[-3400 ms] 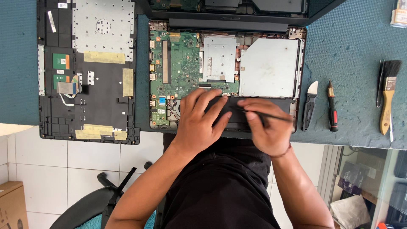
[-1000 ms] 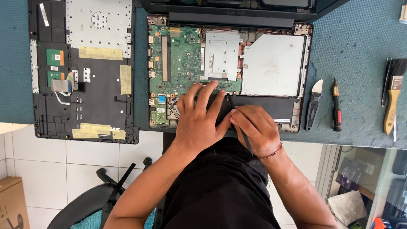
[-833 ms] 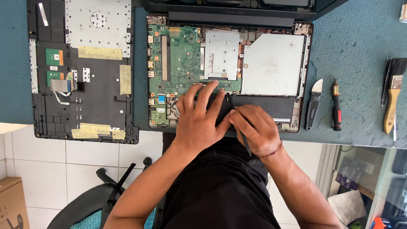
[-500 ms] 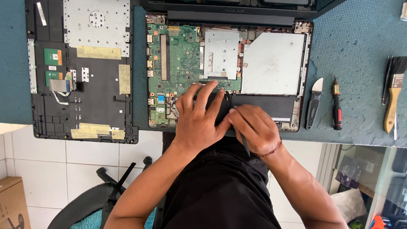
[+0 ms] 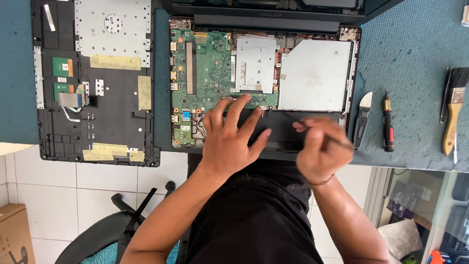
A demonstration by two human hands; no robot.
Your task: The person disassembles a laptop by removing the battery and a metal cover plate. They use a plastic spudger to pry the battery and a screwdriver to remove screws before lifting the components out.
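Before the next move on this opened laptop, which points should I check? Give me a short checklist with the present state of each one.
1. Left hand presses flat on the black battery at the front edge of the laptop base: ok.
2. Right hand grips a thin tool; it is blurred, its tip cannot be seen: cannot tell.
3. Battery seated or loose in its bay: cannot tell.
4. Green mainboard free of hands and tools: ok.
5. Pry knife and red screwdriver lie apart from the laptop, on the blue mat: ok.
6. Removed keyboard cover lies beside the base, not overlapping it: ok.
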